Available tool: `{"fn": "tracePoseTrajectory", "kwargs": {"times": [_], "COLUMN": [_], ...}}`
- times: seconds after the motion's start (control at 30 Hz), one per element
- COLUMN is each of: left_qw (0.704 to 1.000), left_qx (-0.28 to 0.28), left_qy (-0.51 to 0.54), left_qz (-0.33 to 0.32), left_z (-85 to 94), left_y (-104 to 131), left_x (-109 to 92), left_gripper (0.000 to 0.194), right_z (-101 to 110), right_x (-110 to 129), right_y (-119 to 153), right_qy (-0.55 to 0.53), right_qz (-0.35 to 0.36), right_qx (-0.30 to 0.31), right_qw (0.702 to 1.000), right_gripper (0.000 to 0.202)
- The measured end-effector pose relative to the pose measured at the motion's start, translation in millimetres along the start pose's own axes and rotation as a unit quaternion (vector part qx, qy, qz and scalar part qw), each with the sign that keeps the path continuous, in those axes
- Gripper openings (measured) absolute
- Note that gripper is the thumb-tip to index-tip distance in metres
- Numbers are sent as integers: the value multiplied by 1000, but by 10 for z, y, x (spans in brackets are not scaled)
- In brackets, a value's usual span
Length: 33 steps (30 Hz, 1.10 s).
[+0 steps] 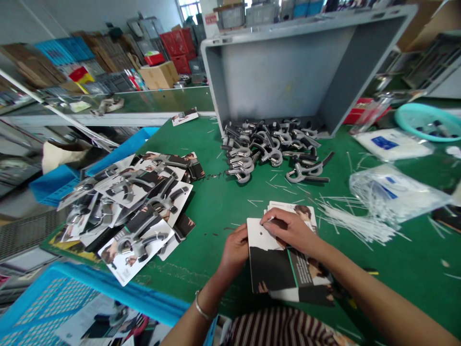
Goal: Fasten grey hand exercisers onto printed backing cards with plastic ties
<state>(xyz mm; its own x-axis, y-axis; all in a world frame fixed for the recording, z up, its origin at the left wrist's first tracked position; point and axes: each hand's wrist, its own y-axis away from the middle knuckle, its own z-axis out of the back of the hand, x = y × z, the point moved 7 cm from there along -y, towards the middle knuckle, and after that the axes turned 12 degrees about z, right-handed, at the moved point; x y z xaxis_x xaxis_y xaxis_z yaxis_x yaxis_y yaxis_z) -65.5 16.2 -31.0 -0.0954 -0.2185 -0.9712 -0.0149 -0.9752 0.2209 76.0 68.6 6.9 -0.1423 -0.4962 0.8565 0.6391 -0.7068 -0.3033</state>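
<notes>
A printed backing card, white at the top with small holes and dark below, is held upright by its left edge in my left hand. My right hand is curled over the upper part of that card, its thumb and fingers pressed together near a hole. Whatever lies in that pinch is too small to make out. Beneath and behind the hands is a stack of similar cards. Hand grip strengtheners, grey and black with metal springs, lie heaped beyond the hands, and a single hand grip strengthener sits apart to their right.
Cards with hand grips attached are piled at the left. A grey crate stands tipped on its side behind the loose grips. White cable ties, plastic bags and a turquoise basin occupy the right. A blue basket is at lower left.
</notes>
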Motion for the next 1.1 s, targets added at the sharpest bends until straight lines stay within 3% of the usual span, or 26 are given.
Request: {"fn": "tracePoseTrajectory", "kwargs": {"times": [0.13, 0.27, 0.37, 0.47, 0.57, 0.63, 0.73, 0.83, 0.87, 0.93, 1.0, 1.07, 1.1], "left_qw": [999, 978, 961, 950, 959, 976, 992, 986, 984, 984, 981, 980, 979], "left_qx": [3, 61, 117, 126, 73, 27, 40, 110, 103, 31, -36, -30, -8], "left_qy": [37, 170, 219, 239, 201, 136, 56, 34, 42, 81, 122, 135, 132], "left_qz": [33, 102, 121, 154, 183, 167, 109, 121, 140, 157, 144, 143, 155], "left_z": [45, 7, 15, 81, 150, 174, 88, -12, 18, 172, 304, 266, 187], "left_y": [46, 84, 147, 175, 110, 24, -100, -138, -135, -111, -55, 5, 34], "left_x": [33, 92, 23, -12, 22, 9, -76, -54, -21, 30, 60, 120, 177], "left_gripper": [13, 45, 49, 43, 37, 34, 31, 28, 29, 34, 39, 49, 55], "right_z": [-56, -97, -85, -111, -212, -290, -290, -69, 66, 431, 874, 1280, 1420], "right_x": [65, 128, 230, 347, 435, 471, 509, 521, 495, 338, 13, -456, -663], "right_y": [40, 83, 87, 71, 60, 71, 111, 158, 168, 170, 158, 143, 118], "right_qy": [28, 68, 115, 182, 271, 315, 299, 222, 208, 228, 315, 460, 477], "right_qz": [48, 59, 79, 105, 145, 168, 158, 124, 116, 94, 41, -75, -100], "right_qx": [43, 73, 64, 69, 91, 104, 92, 53, 34, -14, -63, -59, -53], "right_qw": [998, 993, 988, 975, 947, 928, 937, 966, 971, 969, 946, 883, 872], "right_gripper": [15, 30, 17, 7, 9, 13, 13, 11, 11, 12, 15, 17, 20]}}
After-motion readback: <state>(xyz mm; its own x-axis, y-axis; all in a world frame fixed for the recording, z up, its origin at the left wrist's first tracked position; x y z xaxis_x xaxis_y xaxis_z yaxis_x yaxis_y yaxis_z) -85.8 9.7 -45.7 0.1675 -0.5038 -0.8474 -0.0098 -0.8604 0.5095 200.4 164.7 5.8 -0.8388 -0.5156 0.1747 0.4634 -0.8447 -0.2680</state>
